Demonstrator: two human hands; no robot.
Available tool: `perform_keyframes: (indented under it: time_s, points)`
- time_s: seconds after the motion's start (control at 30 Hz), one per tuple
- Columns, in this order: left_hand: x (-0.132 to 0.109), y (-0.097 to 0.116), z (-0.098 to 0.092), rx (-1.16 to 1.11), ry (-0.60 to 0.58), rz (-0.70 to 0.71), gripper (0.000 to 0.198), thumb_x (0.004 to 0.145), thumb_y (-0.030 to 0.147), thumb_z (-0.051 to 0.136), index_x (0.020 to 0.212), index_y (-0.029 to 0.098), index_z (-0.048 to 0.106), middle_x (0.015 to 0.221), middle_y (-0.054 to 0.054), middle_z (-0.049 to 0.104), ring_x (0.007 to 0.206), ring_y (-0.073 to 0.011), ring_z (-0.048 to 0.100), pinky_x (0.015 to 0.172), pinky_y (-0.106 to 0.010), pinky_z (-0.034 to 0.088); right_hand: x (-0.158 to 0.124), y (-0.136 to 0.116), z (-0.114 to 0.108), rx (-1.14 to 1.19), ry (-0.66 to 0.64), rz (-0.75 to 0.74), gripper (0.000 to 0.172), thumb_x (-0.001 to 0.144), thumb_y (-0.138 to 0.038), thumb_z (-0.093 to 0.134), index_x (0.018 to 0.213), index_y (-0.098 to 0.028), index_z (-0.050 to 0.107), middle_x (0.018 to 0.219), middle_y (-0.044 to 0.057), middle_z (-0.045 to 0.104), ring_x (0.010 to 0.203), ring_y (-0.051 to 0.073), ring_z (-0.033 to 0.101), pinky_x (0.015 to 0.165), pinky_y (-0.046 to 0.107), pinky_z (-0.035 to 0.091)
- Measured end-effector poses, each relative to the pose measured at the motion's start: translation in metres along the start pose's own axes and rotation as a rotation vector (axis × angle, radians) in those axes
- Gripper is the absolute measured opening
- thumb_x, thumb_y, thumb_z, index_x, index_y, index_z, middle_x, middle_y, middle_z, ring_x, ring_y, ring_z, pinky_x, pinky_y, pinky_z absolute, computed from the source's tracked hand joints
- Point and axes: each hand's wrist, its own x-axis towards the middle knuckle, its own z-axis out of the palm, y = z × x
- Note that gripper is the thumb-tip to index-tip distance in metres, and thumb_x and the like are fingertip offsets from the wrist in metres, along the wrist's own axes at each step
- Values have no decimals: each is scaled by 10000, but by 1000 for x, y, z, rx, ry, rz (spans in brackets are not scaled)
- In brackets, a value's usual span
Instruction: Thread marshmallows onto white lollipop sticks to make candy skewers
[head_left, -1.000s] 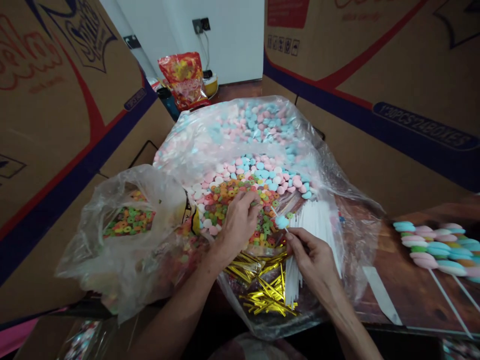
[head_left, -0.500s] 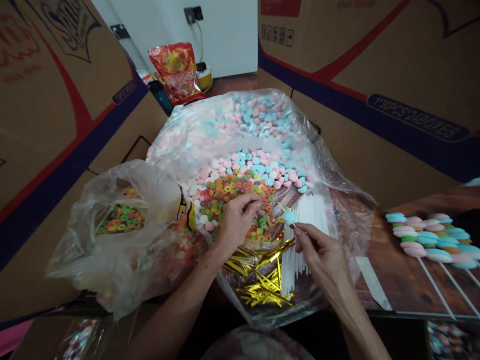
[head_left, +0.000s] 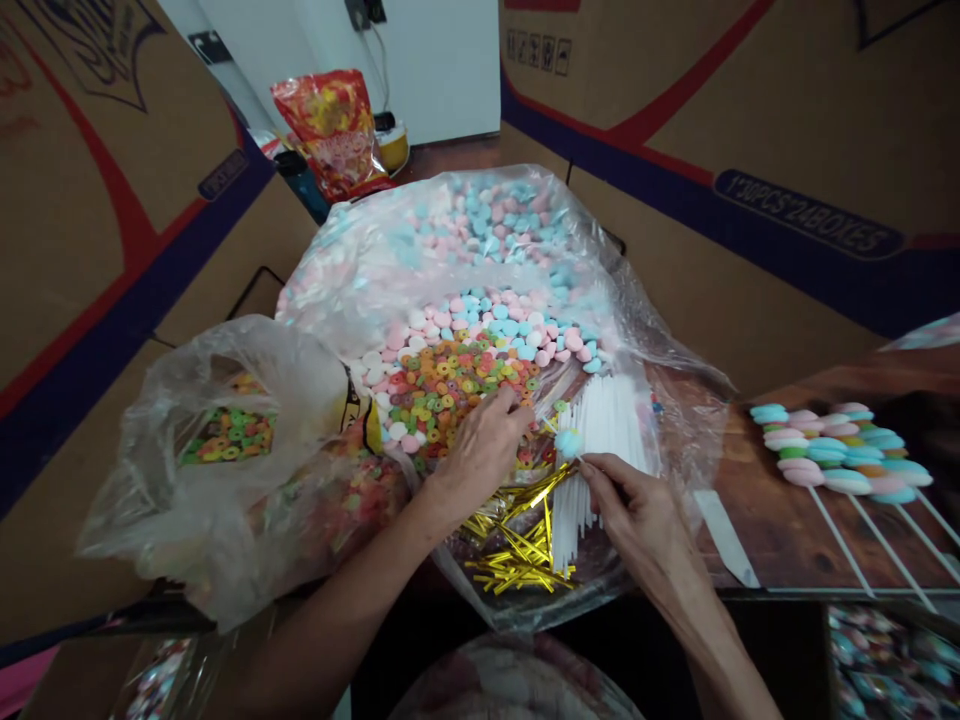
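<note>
My right hand (head_left: 645, 515) pinches a white lollipop stick (head_left: 549, 424) that carries a pale blue marshmallow (head_left: 568, 443). The stick's tip points up and left toward my left hand (head_left: 487, 435). That hand hovers over the colourful cereal rings (head_left: 442, 385), its fingers curled together; whether a ring is between them is hidden. Under my right hand lies a bundle of white sticks (head_left: 607, 425). Gold twist ties (head_left: 525, 555) are heaped below my left hand. Pink, white and blue marshmallows (head_left: 510, 325) spread behind the rings, partly inside a clear plastic bag (head_left: 360, 260).
Finished marshmallow skewers (head_left: 840, 455) lie at the right on the wooden table (head_left: 787, 530), beside a flat white strip (head_left: 726, 538). A plastic bag of cereal rings (head_left: 202, 480) sits left. Large cardboard boxes (head_left: 750, 120) flank the table. A red snack bag (head_left: 330, 130) stands behind.
My left hand has moved closer to the stick's tip. My right hand still holds the stick and marshmallow. The whole view has shifted slightly, so things appear farther left and higher.
</note>
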Motion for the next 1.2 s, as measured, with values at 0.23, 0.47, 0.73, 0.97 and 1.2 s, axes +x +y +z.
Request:
perform_keyframes:
  time_s: [0.23, 0.47, 0.73, 0.97, 1.2]
  points:
    - [5, -3, -12, -981, 149, -355, 109, 833, 279, 630, 834, 170, 628, 720, -5, 612, 665, -135, 573, 634, -252, 446, -4, -10, 13, 187, -54, -15, 391, 938, -445, 489, 1007, -149, 735, 570, -12, 557, 527, 137, 500, 513, 222, 388]
    - [-2, 0, -10, -1513, 183, -573, 302, 677, 348, 814, 862, 167, 658, 805, -34, 727, 758, -145, 667, 726, -257, 492, 1, -17, 24, 226, -34, -37, 381, 930, -427, 501, 1023, -143, 736, 568, -13, 544, 540, 137, 492, 526, 222, 385]
    - [-5, 10, -9, -1324, 244, -482, 237, 682, 316, 814, 835, 163, 720, 783, -12, 720, 732, -125, 643, 717, -235, 502, 1, -22, 21, 147, -9, -40, 377, 925, -422, 499, 956, -144, 751, 568, -6, 553, 523, 131, 479, 500, 213, 377]
    - [-4, 8, -3, -1511, 215, -611, 418, 724, 440, 783, 1032, 166, 717, 906, -71, 751, 803, -161, 692, 782, -300, 550, 2, -24, 27, 253, 8, -64, 369, 919, -416, 507, 955, -137, 746, 550, -22, 514, 502, 119, 449, 484, 207, 365]
    - [-8, 2, 2, -1556, 127, -547, 408, 797, 470, 718, 1046, 148, 731, 984, -111, 756, 844, -176, 709, 812, -301, 547, 3, -17, 23, 171, -35, -77, 342, 914, -403, 503, 882, -152, 733, 555, -13, 526, 525, 131, 480, 509, 212, 378]
